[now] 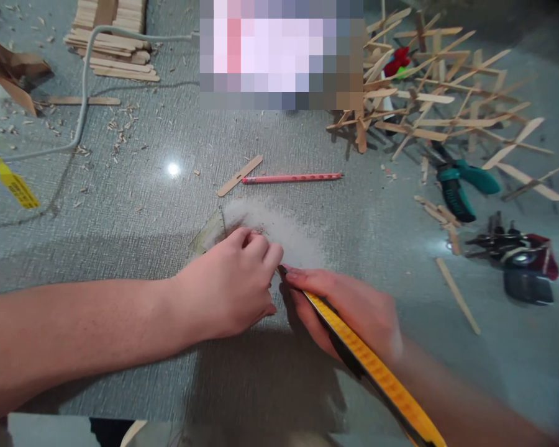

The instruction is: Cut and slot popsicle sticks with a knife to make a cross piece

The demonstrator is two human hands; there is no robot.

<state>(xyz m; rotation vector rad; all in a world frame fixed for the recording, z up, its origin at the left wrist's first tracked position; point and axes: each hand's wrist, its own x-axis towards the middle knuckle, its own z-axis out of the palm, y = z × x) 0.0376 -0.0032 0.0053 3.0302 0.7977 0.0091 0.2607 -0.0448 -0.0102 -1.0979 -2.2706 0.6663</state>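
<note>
My left hand (242, 273) is closed with its fingers curled down near the table surface. Whatever it grips is hidden beneath the fingers. Close to its fingertips, my right hand (345, 304) is wrapped around a utility knife (363, 354) with a yellow and black handle, which slants toward the lower right. The knife's dark front end points at the left hand. A clear, flat piece with edge markings (209, 233) lies partly under the left hand, beside a whitish patch on the table. Just beyond are a wooden craft stick (251, 166) with a small slot and a pink pencil (293, 178).
Craft sticks (116, 53) are stacked at upper left, near a grey cable (84, 93) with a yellow tag (15, 183). A lattice of joined sticks (447, 93) stands at upper right. Teal-handled pliers (456, 186) and a pile of dark clips (503, 242) lie right.
</note>
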